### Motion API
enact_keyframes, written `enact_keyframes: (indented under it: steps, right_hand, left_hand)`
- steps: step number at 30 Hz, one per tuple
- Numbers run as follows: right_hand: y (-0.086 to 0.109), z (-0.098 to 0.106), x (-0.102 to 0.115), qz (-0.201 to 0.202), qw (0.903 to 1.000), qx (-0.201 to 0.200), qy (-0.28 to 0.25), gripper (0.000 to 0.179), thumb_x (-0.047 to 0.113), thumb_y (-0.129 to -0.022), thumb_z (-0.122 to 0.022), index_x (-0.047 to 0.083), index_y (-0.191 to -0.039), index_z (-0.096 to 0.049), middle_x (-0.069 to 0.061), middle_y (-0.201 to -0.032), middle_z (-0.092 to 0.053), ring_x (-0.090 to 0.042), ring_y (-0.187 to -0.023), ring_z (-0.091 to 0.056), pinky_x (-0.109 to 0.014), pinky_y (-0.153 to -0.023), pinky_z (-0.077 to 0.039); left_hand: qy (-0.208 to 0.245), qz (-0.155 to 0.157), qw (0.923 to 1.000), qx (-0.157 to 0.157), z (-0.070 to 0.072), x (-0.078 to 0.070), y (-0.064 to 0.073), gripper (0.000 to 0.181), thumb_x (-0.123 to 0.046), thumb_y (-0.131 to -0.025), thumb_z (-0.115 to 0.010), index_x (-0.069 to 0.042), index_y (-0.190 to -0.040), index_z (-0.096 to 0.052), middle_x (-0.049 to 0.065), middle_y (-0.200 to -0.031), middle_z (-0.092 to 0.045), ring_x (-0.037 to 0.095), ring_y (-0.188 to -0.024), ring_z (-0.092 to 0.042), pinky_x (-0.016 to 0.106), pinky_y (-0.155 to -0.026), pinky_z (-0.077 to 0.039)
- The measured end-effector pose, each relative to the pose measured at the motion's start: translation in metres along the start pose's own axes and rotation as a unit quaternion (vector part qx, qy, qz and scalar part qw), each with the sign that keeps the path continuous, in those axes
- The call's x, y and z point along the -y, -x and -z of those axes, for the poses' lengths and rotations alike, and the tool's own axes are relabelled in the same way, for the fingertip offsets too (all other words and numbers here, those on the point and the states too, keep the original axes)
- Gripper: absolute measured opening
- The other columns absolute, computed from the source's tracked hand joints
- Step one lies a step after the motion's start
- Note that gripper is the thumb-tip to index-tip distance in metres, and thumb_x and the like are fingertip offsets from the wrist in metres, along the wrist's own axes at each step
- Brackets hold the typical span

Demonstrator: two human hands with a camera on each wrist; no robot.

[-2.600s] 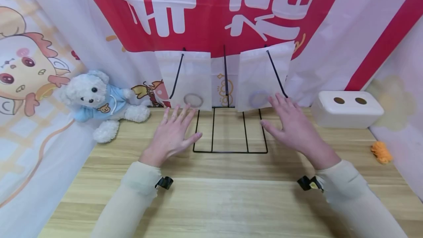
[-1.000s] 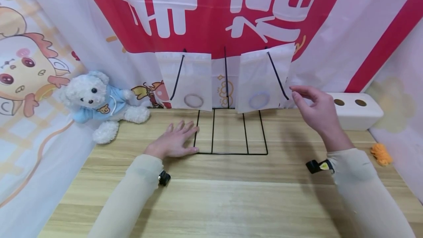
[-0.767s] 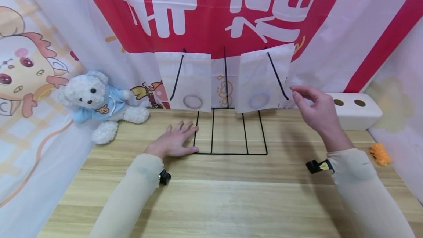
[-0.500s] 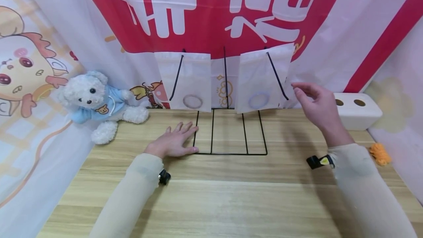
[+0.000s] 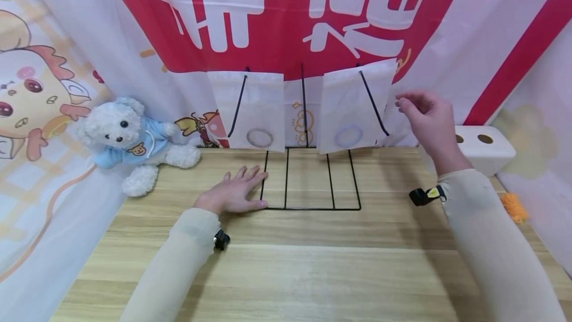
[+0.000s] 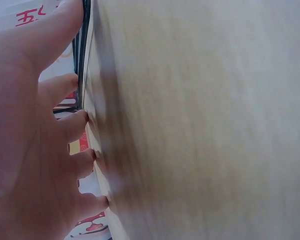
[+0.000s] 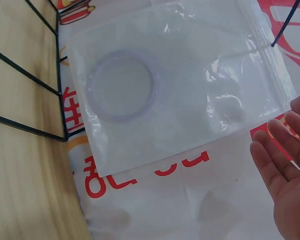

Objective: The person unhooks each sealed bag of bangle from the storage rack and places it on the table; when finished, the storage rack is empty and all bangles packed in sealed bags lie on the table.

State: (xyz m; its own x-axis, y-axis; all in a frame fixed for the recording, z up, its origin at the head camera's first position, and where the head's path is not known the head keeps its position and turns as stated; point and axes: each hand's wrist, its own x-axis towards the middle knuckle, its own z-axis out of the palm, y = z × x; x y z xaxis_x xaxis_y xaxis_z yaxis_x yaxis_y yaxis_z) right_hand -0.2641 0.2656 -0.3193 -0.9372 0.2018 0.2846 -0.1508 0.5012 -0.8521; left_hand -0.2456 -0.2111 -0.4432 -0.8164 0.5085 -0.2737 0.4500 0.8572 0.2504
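A black wire display rack stands on the wooden table against the back cloth. Two clear plastic pouches hang on its prongs: the left pouch with a greyish ring inside, the right pouch with a pale lilac ring. My left hand rests at the rack's base, fingers spread, thumb at its front left corner; in the left wrist view the fingertips reach the tabletop. Raised beside the right pouch, my right hand has loosely bent fingers and holds nothing, its fingertips close to the pouch's upper edge.
A white plush bear in a blue hoodie sits at the left. On the right, a white box with two round holes stands partly behind my right hand. An orange yarn bundle lies farther right, near my sleeve.
My right hand was earlier spread low over the right pouch; it has drawn right, then risen beside it with fingers bent. My left hand has come down and back to the rack's base.
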Motion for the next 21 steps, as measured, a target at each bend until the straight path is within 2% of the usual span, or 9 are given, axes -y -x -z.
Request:
enact_keyframes:
  steps: [5,11,21]
  right_hand:
    - [-0.013,-0.001,0.005,-0.026,0.9987,-0.011,-0.043,0.046,0.051,-0.106,-0.065,0.024,-0.143,-0.070,0.002,-0.137,-0.072,-0.008,-0.117,-0.067,-0.027,-0.109,-0.056]
    - [-0.026,-0.003,0.014,-0.043,0.9972,-0.012,-0.060,0.045,0.051,-0.104,-0.068,0.026,-0.142,-0.069,0.008,-0.135,-0.070,-0.008,-0.117,-0.066,-0.025,-0.104,-0.057]
    - [-0.039,-0.011,0.023,-0.061,0.9936,-0.011,-0.094,0.046,0.050,-0.102,-0.071,0.028,-0.142,-0.067,0.008,-0.140,-0.066,-0.015,-0.121,-0.065,-0.036,-0.117,-0.054]
  left_hand:
    - [-0.001,-0.001,1.0000,0.000,-0.001,0.002,0.000,0.096,-0.073,-0.101,-0.056,-0.025,-0.175,-0.018,0.013,-0.183,-0.009,0.052,-0.166,-0.009,0.083,-0.127,-0.007]
    - [-0.006,0.001,1.0000,-0.001,0.000,0.002,0.000,0.096,-0.073,-0.101,-0.056,-0.027,-0.175,-0.018,0.011,-0.183,-0.008,0.050,-0.167,-0.009,0.081,-0.128,-0.007]
    - [-0.002,-0.001,1.0000,-0.001,-0.001,0.002,-0.001,0.095,-0.072,-0.102,-0.056,-0.025,-0.175,-0.018,0.013,-0.183,-0.009,0.052,-0.166,-0.009,0.083,-0.127,-0.006]
